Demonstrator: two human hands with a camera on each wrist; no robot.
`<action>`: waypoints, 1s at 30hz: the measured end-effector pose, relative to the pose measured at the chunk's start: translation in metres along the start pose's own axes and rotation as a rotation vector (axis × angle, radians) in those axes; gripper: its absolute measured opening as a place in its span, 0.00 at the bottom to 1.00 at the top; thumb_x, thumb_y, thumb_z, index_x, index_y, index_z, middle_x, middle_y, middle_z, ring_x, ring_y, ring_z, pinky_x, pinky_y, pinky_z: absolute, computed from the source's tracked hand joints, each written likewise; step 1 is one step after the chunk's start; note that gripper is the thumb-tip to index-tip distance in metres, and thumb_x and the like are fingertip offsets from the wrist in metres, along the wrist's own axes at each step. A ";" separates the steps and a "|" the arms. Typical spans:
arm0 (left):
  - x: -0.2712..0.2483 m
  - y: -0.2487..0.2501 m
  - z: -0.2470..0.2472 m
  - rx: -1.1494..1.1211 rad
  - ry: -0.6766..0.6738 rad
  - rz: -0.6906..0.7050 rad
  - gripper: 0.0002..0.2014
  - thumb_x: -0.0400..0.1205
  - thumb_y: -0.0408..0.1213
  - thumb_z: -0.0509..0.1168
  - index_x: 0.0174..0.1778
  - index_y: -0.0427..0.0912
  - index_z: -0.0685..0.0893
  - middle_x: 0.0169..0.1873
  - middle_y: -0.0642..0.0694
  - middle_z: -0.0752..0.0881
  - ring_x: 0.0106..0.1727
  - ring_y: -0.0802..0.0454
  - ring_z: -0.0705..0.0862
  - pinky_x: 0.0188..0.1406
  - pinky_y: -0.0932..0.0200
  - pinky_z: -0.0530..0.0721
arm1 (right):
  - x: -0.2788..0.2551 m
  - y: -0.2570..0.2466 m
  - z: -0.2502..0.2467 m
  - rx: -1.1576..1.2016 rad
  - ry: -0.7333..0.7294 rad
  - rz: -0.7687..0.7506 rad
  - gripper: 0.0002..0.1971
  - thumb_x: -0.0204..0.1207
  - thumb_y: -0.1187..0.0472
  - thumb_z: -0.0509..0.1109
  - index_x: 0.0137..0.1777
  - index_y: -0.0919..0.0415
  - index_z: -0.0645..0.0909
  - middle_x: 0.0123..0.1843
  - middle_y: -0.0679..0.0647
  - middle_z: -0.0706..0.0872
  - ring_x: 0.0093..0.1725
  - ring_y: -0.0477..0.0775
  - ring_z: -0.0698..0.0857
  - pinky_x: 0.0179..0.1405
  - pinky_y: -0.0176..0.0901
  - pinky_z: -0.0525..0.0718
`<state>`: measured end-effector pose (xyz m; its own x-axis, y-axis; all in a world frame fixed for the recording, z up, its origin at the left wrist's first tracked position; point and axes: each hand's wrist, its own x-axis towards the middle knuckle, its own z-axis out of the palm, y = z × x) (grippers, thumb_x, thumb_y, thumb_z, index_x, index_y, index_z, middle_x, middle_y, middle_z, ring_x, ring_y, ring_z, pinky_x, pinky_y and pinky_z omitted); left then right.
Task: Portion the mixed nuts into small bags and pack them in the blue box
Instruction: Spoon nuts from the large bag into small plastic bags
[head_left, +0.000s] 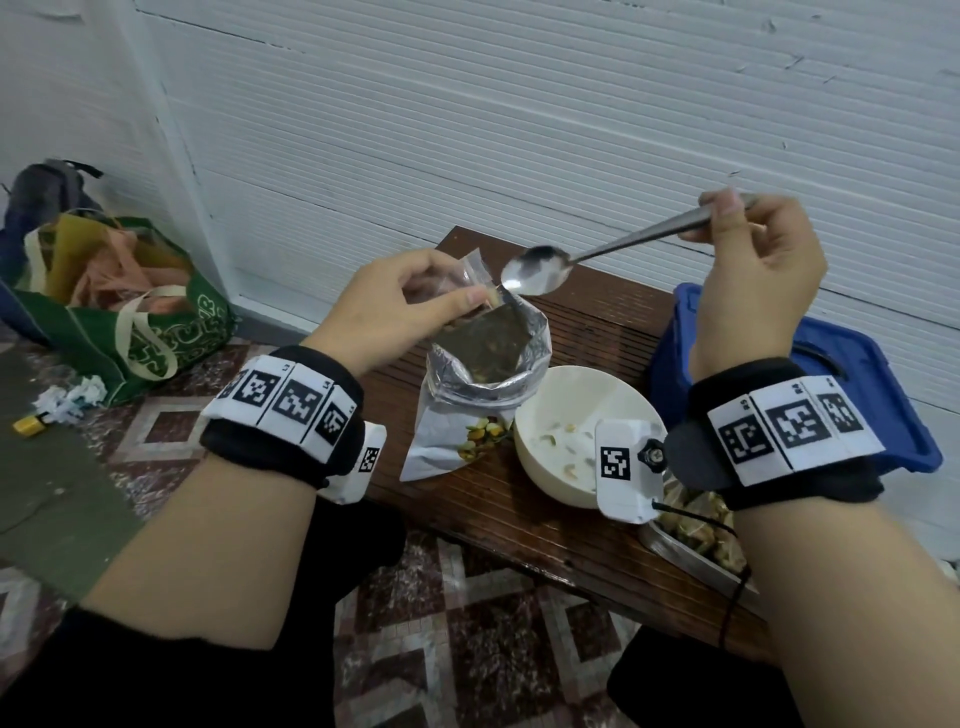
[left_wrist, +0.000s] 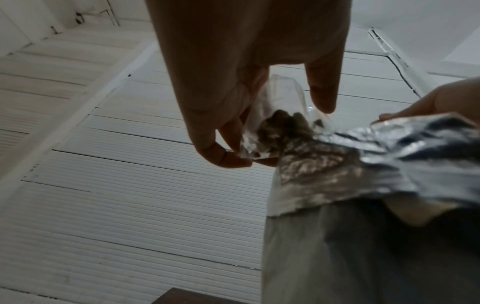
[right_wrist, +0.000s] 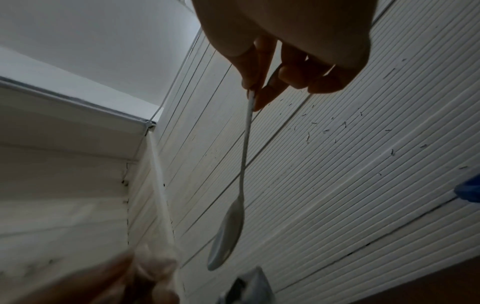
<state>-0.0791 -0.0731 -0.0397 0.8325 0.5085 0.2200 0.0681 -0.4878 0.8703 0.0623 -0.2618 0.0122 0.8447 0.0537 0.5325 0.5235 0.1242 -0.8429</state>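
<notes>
Head view is showing, nearest the person at the right edge of the wooden table (head_left: 524, 525), a metal tray (head_left: 675, 545) holding filled small packets, partly hidden behind the right wrist. Just beyond it a white bowl (head_left: 545, 415) is sitting with only a few nut pieces lying in its bottom. Beside the bowl on its left, the open foil nut pouch (head_left: 488, 364) is standing upright, its silver mouth gaping and dark nuts showing inside. Directly above that mouth the left hand (head_left: 395, 306) is pinching a small clear bag (head_left: 470, 270) between thumb and fingertips; the left wrist view is showing the small clear bag (left_wrist: 280, 115) with a clump of nuts sitting in its lower end, touching the pouch's rim. Right of the bag, the right hand (head_left: 753, 270) is pinching the handle end of a metal spoon (head_left: 537, 270), whose bowl is looking empty and whose tip is hovering at the bag's opening. Farther right, behind the right wrist, the blue box (head_left: 857, 374) is resting on the table, well apart from the bag, its contents not visible. Far left on the floor, a green tote bag (head_left: 156, 332) is sitting stuffed with plastic bags.
</notes>
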 end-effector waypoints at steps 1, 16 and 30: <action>0.000 -0.001 -0.002 0.002 -0.025 0.007 0.14 0.74 0.55 0.71 0.50 0.52 0.87 0.46 0.48 0.90 0.49 0.52 0.88 0.55 0.54 0.86 | -0.003 0.002 0.001 -0.053 -0.009 0.009 0.12 0.81 0.62 0.66 0.36 0.49 0.78 0.38 0.47 0.87 0.39 0.45 0.86 0.47 0.39 0.85; -0.005 -0.003 -0.004 0.007 -0.116 0.048 0.12 0.74 0.56 0.71 0.50 0.58 0.86 0.48 0.57 0.90 0.51 0.60 0.86 0.55 0.58 0.81 | -0.062 0.035 0.034 -0.608 -0.718 -0.044 0.14 0.78 0.57 0.71 0.31 0.47 0.75 0.27 0.47 0.81 0.38 0.56 0.78 0.55 0.58 0.78; -0.008 -0.002 -0.007 -0.076 -0.028 0.039 0.21 0.68 0.63 0.71 0.53 0.57 0.88 0.47 0.52 0.90 0.50 0.53 0.88 0.57 0.44 0.86 | -0.031 0.037 0.023 -0.465 -0.186 0.322 0.12 0.81 0.59 0.66 0.38 0.63 0.82 0.35 0.51 0.81 0.32 0.43 0.74 0.33 0.38 0.70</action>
<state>-0.0892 -0.0711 -0.0406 0.8489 0.4695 0.2429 -0.0059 -0.4511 0.8924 0.0526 -0.2358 -0.0334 0.9572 0.1949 0.2140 0.2740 -0.3719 -0.8869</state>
